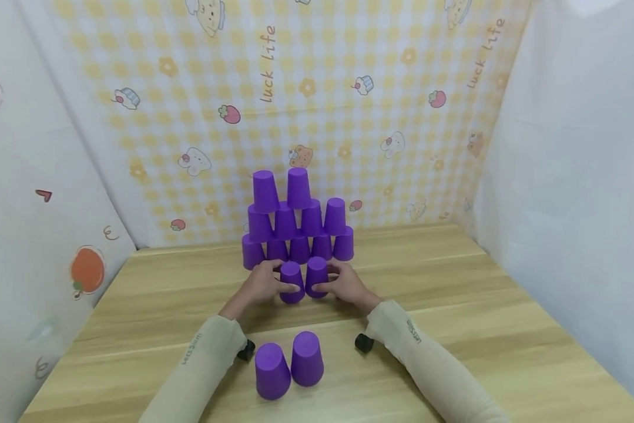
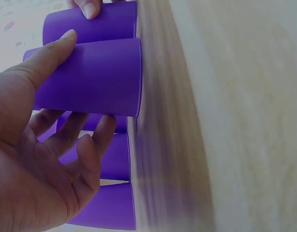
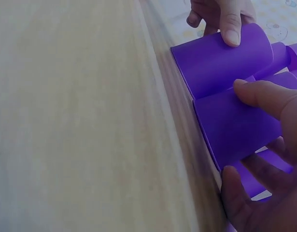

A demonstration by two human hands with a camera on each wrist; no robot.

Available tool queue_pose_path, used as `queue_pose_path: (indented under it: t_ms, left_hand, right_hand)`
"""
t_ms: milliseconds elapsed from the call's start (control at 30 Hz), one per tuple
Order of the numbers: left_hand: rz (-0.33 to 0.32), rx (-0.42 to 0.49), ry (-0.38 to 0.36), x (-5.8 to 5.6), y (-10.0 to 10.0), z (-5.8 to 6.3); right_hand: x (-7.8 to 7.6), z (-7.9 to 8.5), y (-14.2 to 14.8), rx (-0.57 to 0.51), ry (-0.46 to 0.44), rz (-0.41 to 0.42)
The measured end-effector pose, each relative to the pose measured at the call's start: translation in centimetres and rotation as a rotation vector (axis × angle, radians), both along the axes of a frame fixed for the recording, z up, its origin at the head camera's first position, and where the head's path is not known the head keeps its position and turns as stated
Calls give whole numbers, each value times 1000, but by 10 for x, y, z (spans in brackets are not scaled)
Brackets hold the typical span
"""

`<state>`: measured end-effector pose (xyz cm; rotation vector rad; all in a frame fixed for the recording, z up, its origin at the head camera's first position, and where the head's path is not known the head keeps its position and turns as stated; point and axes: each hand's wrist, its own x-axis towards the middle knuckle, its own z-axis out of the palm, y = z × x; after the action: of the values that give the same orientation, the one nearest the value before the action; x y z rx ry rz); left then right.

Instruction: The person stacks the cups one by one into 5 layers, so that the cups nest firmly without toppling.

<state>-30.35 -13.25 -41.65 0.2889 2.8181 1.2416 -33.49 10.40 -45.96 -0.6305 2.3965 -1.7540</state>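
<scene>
A smooth purple tapered cup (image 1: 292, 277) in the left hand (image 1: 264, 283), its purple twin (image 1: 317, 271) in the right hand (image 1: 348, 285).
Both hands' fingers (image 2: 56, 54) pinch the cups' sides, near the wood-grain counter's (image 1: 428, 305) middle. Only the head view shows the whole three-tier purple cup stack (image 1: 285, 223) at 12 o'clock and two purple cups (image 1: 272, 373) at 6; wrist views add thin rims (image 2: 140, 77).

Cream sleeves (image 1: 190, 376), green lettering (image 1: 414, 332), black cameras (image 1: 364, 343)
</scene>
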Motion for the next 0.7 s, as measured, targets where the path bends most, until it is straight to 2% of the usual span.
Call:
queue_pose_path:
  t_ms: [100,200,400,700]
  left_hand:
    - [-36,16,-1,-1,-3,4]
    - [-42,32,16,-3,-5,9]
    - [14,55,74,-6,-7,19]
    - [53,166,138,-3,-1,26]
  right_hand:
    - [0,7,1,23,-17,-21]
    - [1,16,2,30,-4,-56]
    - [-1,36,5,1,69,-109]
    - [-2,60,3,21,143,-171]
